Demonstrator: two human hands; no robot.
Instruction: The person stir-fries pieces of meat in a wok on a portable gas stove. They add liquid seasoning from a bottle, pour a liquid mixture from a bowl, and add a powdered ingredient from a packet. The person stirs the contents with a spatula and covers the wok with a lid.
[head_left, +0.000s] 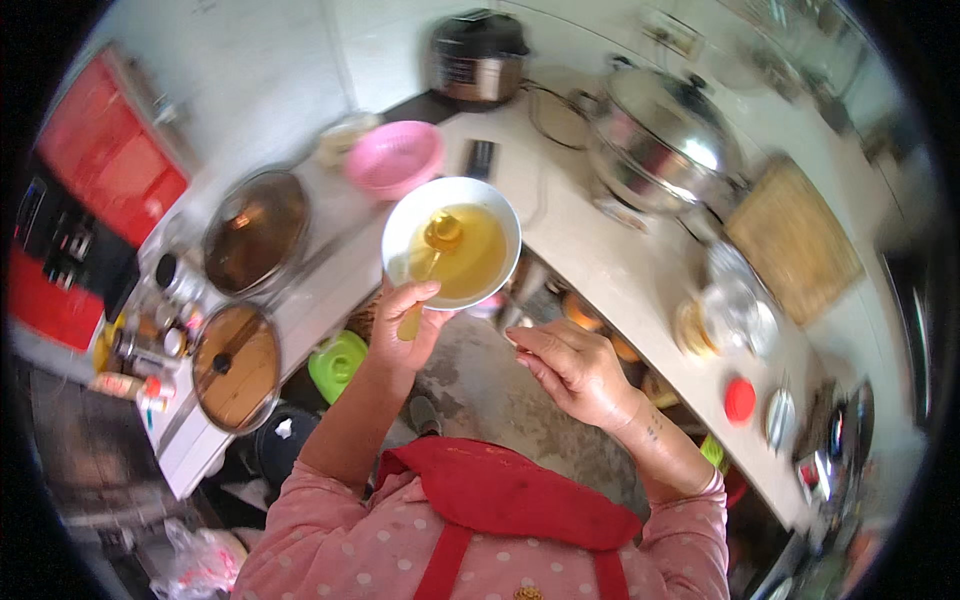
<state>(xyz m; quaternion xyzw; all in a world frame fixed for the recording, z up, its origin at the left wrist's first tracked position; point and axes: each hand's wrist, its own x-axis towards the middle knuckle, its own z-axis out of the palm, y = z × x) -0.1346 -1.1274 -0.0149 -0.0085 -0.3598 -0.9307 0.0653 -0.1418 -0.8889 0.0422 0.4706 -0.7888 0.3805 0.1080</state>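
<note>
My left hand [405, 320] grips a white bowl [402, 232] by its near edge, thumb at the rim. Yellow liquid [475, 250] fills the lower part of the bowl. A rounded amber shape [442, 232], seemingly a spoon's head, lies in the liquid. A yellowish strip near my left thumb may be its handle; blur hides the link. Just right of the bowl and lower, apart from it, my right hand [575, 370] is closed in a pinch. Something small and pale shows at its fingertips, too blurred to name.
Behind the bowl is a pink basket [395, 160]. An electric cooker [480, 60] stands at the back, a lidded steel steamer [655, 135] back right, near a wooden board [795, 240]. Glass lids [237, 368] lie left, by bottles. A red lid [740, 400] sits on the right counter [600, 250].
</note>
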